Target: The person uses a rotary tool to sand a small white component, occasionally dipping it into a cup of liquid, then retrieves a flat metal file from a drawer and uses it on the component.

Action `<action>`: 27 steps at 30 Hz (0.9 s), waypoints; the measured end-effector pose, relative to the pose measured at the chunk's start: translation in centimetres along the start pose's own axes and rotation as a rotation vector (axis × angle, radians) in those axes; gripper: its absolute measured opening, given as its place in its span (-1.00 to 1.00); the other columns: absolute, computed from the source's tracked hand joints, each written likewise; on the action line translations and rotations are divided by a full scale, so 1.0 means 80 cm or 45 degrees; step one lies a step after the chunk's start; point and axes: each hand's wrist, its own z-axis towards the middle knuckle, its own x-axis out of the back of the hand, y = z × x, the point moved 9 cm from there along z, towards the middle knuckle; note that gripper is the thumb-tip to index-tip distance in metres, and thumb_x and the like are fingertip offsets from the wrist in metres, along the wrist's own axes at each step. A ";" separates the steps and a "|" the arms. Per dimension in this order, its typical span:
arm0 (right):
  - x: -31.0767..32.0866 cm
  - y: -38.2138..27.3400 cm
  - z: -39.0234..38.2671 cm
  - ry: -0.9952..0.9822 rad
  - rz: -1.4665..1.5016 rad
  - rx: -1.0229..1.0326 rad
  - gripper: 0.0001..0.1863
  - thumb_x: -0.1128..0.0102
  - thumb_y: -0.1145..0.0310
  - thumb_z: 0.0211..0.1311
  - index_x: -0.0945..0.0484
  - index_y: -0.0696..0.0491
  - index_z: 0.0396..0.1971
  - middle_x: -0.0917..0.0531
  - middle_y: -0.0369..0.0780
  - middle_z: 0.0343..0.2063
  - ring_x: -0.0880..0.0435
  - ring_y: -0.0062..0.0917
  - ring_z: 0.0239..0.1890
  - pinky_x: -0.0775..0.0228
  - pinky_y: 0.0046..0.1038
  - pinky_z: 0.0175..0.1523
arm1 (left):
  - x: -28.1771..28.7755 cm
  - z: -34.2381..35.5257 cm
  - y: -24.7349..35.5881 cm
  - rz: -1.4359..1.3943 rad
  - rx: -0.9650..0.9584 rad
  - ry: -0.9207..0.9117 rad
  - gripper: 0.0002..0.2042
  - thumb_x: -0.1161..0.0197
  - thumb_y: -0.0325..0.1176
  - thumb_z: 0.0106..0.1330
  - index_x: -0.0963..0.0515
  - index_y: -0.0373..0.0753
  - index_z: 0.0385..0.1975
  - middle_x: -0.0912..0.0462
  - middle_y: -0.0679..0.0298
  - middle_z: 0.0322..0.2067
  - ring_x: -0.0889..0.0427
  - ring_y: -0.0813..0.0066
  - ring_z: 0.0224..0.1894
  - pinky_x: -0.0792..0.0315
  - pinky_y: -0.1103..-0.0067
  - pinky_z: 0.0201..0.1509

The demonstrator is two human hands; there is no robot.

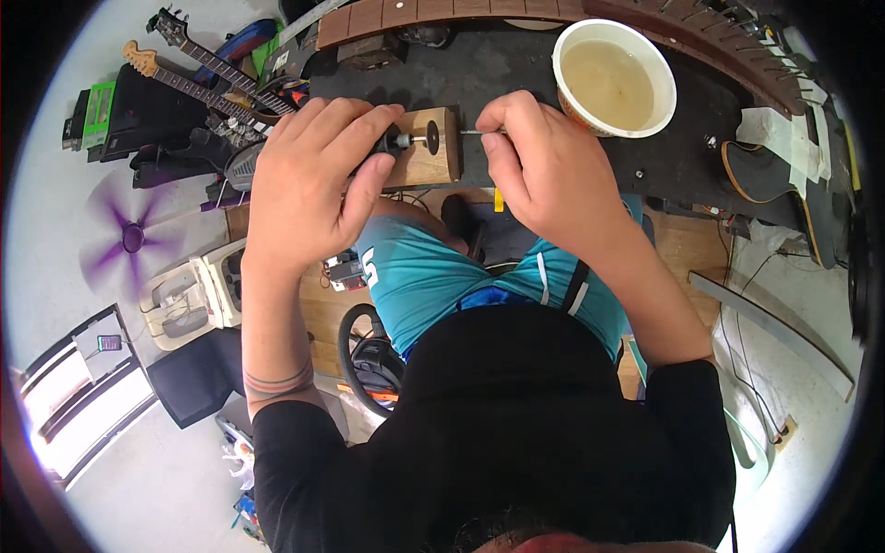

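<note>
Left hand (pixel 318 175) is closed around a dark rotary tool (pixel 392 141), most of the tool body hidden under the palm and fingers. Its shaft points right and ends in a small dark disc (pixel 432 137); can't tell if it's spinning. Disc sits over the right part of a light wood block (pixel 442 169), which lies at the near edge of the black table (pixel 502 55). Right hand (pixel 558 175) is curled, thumb and index finger pinching a thin metal piece (pixel 470 132); its bare end points left, near the block's right edge and in line with the disc. Looks like a gap between metal and disc, so no contact visible. White bowl (pixel 608 26) of cloudy yellowish liquid stands just beyond the right hand. Along the far side: a brown slotted wood strip (pixel 442 11), and at far right a curved wooden rack (pixel 751 60) with a row of thin wires sticking out. White tape (pixel 784 143) on the right end. Off to the left, two guitars (pixel 207 78) and a purple fan (pixel 133 238), blades blurred.
</note>
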 end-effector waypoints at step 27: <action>-0.013 0.005 0.005 -0.033 0.095 -0.032 -0.91 -0.41 0.35 0.57 -0.66 -0.03 -0.09 -0.82 -0.17 -0.36 -0.85 -0.11 -0.28 -0.65 -0.08 -0.14 | -0.007 0.006 0.002 0.166 -0.004 0.007 -0.47 -0.69 -0.28 0.26 -0.82 -0.21 0.27 -0.80 0.19 -0.14 -0.77 0.11 -0.16 -0.67 0.30 -0.07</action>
